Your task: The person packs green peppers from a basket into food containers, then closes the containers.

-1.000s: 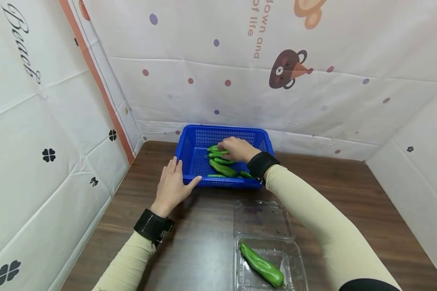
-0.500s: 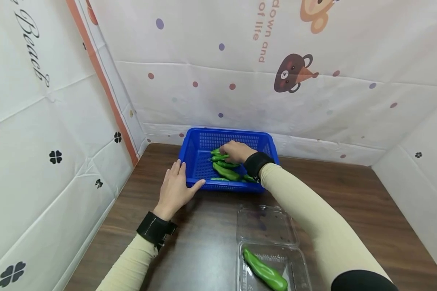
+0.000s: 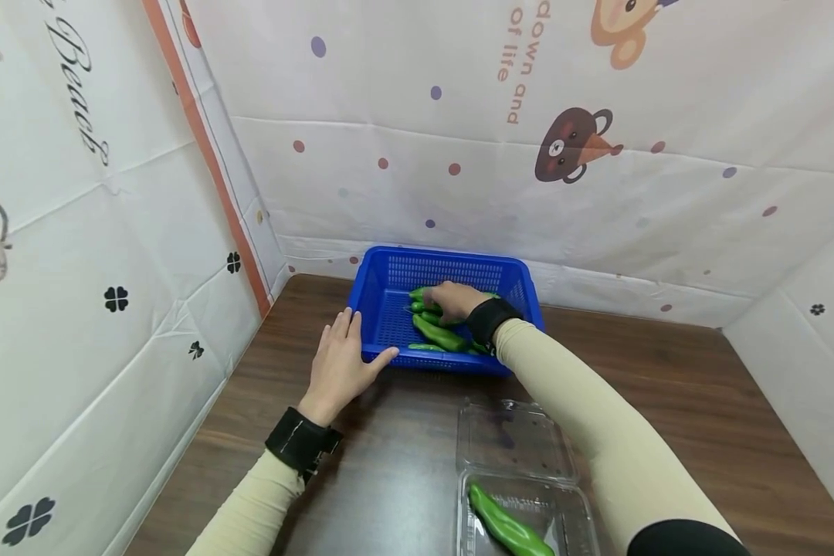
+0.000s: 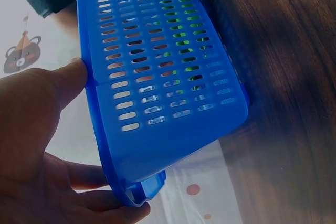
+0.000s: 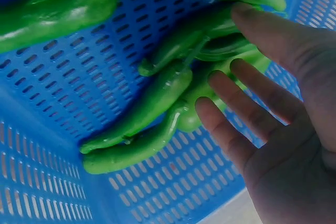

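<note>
A blue plastic basket [image 3: 452, 361] with slotted sides holds several long green peppers [image 3: 439, 333]. My left hand [image 3: 339, 369] rests at its near left corner, fingers fairly straight and thumb spread along the front rim. The left wrist view shows the thumb [image 4: 73, 77] against the rim and the fingertips by the corner. My right hand [image 3: 456, 300] is down inside the basket among the peppers. In the right wrist view its fingers are spread, the thumb and fingertips right at a cluster of peppers [image 5: 210, 66], with nothing gripped.
A clear hinged plastic box [image 3: 467, 525] lies opened on the wooden table [image 3: 389, 463], nearer the person, with one green pepper [image 3: 506, 527] in its base. Its lid [image 3: 514, 440] lies flat toward the basket. Printed white sheeting [image 3: 389, 193] stands behind the table and at both sides.
The head view has shifted slightly, so the scene sits a little farther right and lower. My right hand has moved slightly within the peppers; my left hand stays at the corner.
</note>
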A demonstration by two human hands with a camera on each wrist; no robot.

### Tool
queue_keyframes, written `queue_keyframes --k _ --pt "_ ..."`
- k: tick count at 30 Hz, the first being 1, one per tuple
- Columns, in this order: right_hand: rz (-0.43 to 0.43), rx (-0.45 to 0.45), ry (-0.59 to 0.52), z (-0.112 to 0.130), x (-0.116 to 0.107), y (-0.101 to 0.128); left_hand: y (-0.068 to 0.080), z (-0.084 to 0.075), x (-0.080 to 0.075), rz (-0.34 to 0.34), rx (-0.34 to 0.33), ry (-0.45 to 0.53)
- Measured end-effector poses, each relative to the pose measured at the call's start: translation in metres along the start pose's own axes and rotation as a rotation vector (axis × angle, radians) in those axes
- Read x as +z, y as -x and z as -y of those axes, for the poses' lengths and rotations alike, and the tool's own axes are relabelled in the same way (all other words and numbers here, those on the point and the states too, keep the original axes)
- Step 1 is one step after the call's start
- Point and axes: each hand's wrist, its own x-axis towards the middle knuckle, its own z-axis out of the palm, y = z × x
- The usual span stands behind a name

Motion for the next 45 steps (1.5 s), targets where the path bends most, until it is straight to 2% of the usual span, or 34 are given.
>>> queue_keyframes --k 7,19,28,36,45 --pt "0.016 0.004 0.023 -0.002 0.006 -0.005 0.0 -0.001 -0.002 -0.005 0.0 -0.001" --pt "-0.036 -0.027 0.076 -0.006 0.019 -0.012 0.0 0.0 0.0 0.013 -0.015 -0.005" --pt "-0.05 0.0 0.029 -0.008 0.018 -0.008 0.0 0.0 0.002 -0.001 -0.005 -0.008" --pt "-0.063 -0.029 0.023 -0.009 0.017 -0.004 0.0 0.0 0.002 -0.002 -0.007 -0.01" --pt "-0.067 -0.01 0.024 -0.011 0.018 -0.006 0.0 -0.001 0.0 -0.003 -0.006 -0.018"
